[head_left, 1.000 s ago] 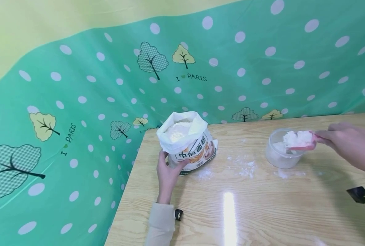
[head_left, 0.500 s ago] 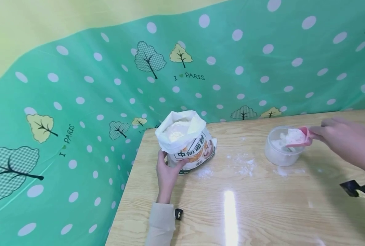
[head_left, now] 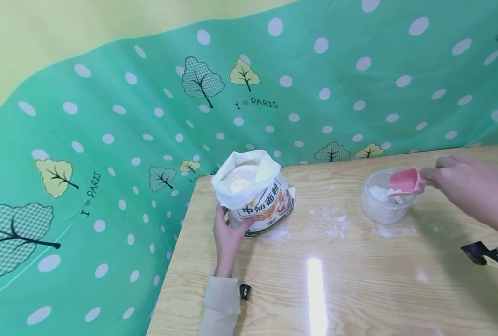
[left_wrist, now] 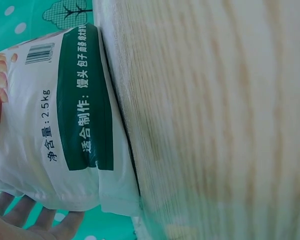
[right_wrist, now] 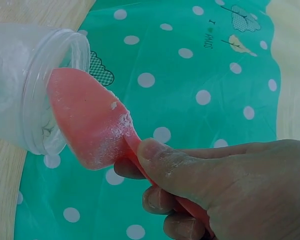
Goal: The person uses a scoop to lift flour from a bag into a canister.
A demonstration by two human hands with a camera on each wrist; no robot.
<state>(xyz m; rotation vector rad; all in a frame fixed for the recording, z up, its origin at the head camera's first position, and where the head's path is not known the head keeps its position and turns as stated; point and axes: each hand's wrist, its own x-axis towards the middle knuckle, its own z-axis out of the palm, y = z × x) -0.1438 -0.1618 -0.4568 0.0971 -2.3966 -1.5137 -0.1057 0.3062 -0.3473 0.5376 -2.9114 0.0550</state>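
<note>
My left hand (head_left: 230,234) grips the lower side of an upright white flour bag (head_left: 259,205), thumb on the front and fingers round the far side. The bag's top is rolled open and flour (head_left: 242,178) shows inside. In the left wrist view the bag's green base band (left_wrist: 85,100) stands at the table surface. My right hand (head_left: 469,186) holds a pink scoop (head_left: 406,181) by its handle, bowl tipped over the mouth of a round clear tub (head_left: 383,210). White flour lies in the tub. In the right wrist view flour dust coats the scoop (right_wrist: 87,115) and my thumb.
Spilled flour (head_left: 337,226) dusts the wooden table (head_left: 274,289) between bag and tub. A green polka-dot cloth (head_left: 316,112) hangs behind and to the left. Black straps show at both wrists, and a bright light reflection (head_left: 316,294) crosses the table's front.
The scoop, heaped with flour a second ago, has turned over and its flour has dropped into the tub. My right hand rotated with it. My left hand and the bag stayed put.
</note>
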